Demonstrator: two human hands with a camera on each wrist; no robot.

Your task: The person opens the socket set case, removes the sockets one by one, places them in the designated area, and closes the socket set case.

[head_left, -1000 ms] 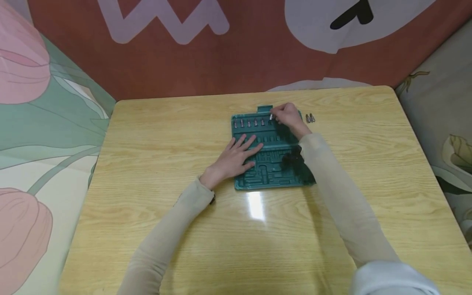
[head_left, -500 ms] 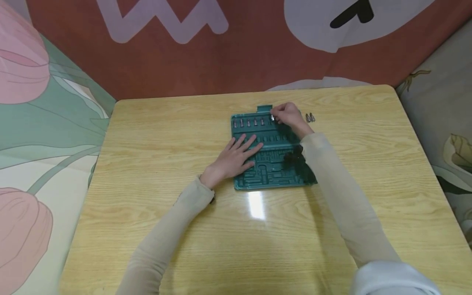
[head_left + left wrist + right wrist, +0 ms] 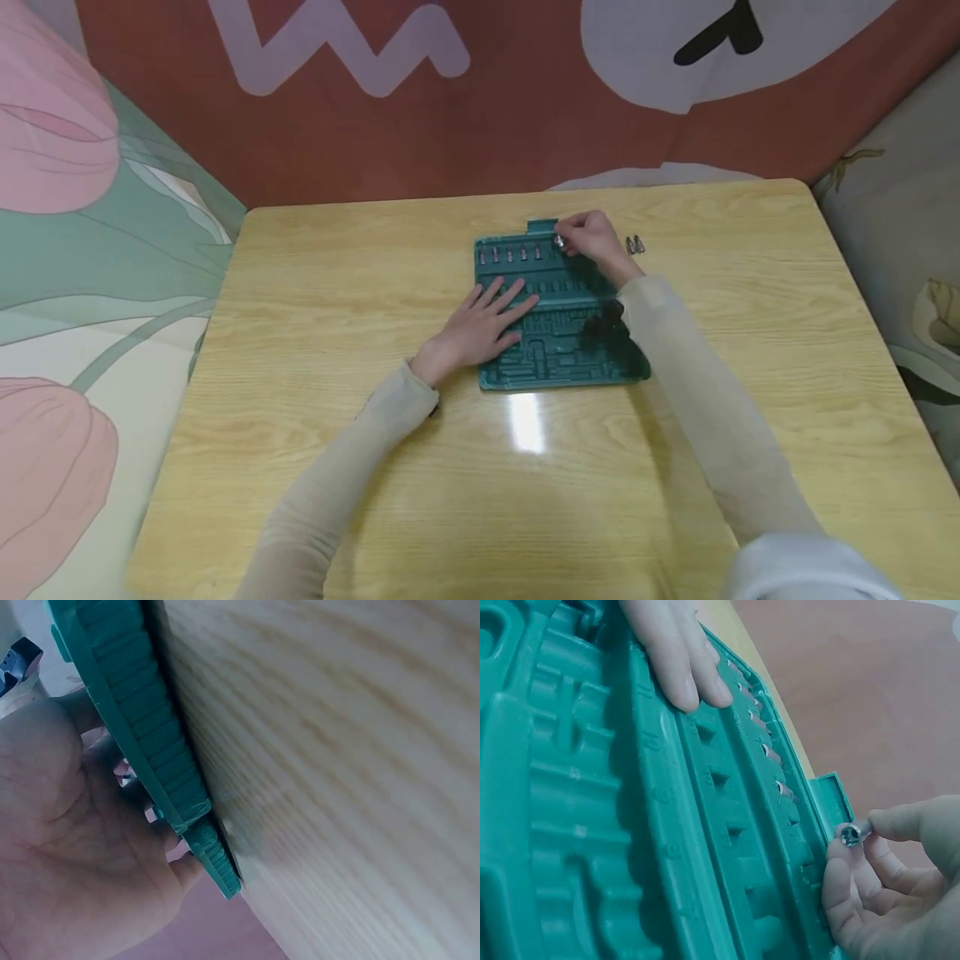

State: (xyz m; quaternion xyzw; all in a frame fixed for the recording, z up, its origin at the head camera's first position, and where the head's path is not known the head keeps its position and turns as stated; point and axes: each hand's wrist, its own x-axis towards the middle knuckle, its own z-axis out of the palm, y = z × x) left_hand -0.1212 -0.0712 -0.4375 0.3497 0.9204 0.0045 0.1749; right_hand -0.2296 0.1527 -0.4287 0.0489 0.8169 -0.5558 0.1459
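A green plastic tool case [image 3: 562,385] lies opened flat on the table, its moulded recesses facing up. Several small metal sockets [image 3: 772,754] stand in a row along its far section. My left hand [image 3: 474,332] rests on the left side of the case with its fingers spread. Over the far section, near the latch tab [image 3: 542,227], my right hand [image 3: 592,236] pinches a silver socket [image 3: 853,834] between thumb and fingers. The right wrist view shows the hollow end of this socket, held above the row and apart from the slots.
Beside the case's far right corner, a few small metal pieces [image 3: 635,244] lie on the wooden table [image 3: 360,267]. A red patterned wall covering [image 3: 487,142] rises behind the table's back edge. Light glares off the table before the case.
My right hand keeps its pinch on the socket, which has tilted slightly between the fingers. The left hand stays on the case. The head view has shifted a little.
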